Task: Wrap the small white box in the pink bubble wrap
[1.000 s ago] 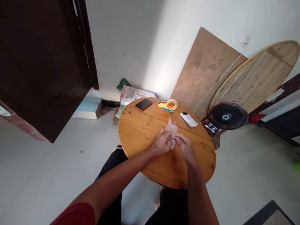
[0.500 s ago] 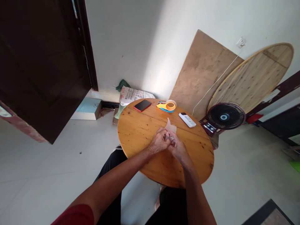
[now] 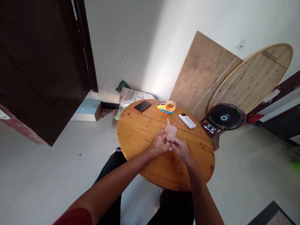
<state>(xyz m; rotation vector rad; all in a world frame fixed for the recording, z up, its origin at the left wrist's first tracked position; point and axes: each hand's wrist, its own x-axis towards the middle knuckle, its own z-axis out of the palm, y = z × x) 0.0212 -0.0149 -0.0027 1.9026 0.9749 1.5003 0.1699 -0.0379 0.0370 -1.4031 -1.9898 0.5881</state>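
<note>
A thin, pale, see-through sheet [image 3: 171, 130], perhaps plastic or paper, stands out beyond my fingers over the round wooden table [image 3: 136, 134]. Its upper edge is ragged, with narrow points sticking up. My left hand [image 3: 160, 142] is closed in a pinch on its lower part. My right hand [image 3: 181, 147] meets it from the other side, fingertips pinched against the left fingertips. A small whitish bit of the sheet shows just below the fingers. What lies exactly between the fingertips is hidden.
On the table's far side lie a red-edged phone [image 3: 142, 106], a tape roll in an orange and blue dispenser [image 3: 167, 107] and a white box-shaped item [image 3: 187, 121]. A black fan [image 3: 223, 117] stands at the right. Wooden boards [image 3: 253, 78] lean on the wall.
My hands have drawn slightly apart and a little lower, and my right hand has shifted right. More of the pale sheet shows above the fingers.
</note>
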